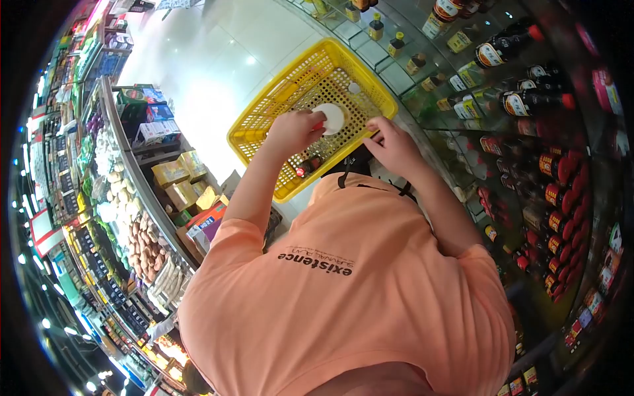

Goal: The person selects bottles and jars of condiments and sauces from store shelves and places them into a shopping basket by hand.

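Observation:
My left hand [294,135] reaches over the yellow plastic shopping basket [261,105], its fingers closed on a round white thing with a red part [333,119]. What kind of thing it is I cannot make out. Below that hand, a dark bottle with a red cap [309,165] lies in the basket. On the near right side, my right hand [394,146] is at the basket's rim with curled fingers, and it appears to grip the edge. A small pale item [354,87] is at the far end of the basket.
Shelves on the right hold dark sauce bottles [505,49] and red-lidded jars [558,191]. To the left, a produce stand [142,231] carries potatoes and other vegetables, with boxes [175,175] beside it. Pale tiled floor [231,43] lies beyond the basket.

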### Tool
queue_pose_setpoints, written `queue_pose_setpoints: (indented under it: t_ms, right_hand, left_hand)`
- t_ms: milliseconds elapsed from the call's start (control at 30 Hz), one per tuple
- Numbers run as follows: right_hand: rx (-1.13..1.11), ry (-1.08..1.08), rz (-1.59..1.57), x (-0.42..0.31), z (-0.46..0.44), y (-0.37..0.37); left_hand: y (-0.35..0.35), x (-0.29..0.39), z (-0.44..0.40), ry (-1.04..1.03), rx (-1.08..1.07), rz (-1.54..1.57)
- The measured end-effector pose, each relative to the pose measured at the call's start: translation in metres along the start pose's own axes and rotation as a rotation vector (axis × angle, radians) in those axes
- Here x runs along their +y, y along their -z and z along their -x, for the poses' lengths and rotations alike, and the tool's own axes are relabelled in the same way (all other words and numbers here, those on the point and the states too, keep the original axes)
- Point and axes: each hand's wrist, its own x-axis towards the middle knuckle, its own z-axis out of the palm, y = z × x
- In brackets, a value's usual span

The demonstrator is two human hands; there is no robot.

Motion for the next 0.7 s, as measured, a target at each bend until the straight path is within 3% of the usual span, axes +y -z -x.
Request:
queue_pose_setpoints:
  t_ms: [167,367,433,533,700]
  right_hand:
    - [-0.031,-0.184,0.036,0.083,0.016,0.001]
    - [-0.110,-0.500,0.262,0.179,0.089,0.011]
    - [-0.102,-0.615,0.253,0.205,0.119,0.017]
    - [-0.010,-0.699,0.222,0.253,0.168,0.018]
    - [0.147,-0.811,0.019,0.325,0.247,0.010]
  left_hand:
    - [-0.095,-0.072,0.006,0.187,-0.023,-0.010]
    - [-0.208,-0.116,0.020,0.525,-0.208,0.077]
    - [-0.240,-0.124,0.027,0.487,-0.235,0.067]
    - [-0.254,-0.106,0.032,0.602,-0.349,0.055]
    - [-0.270,-0.089,0.029,0.431,-0.409,-0.014]
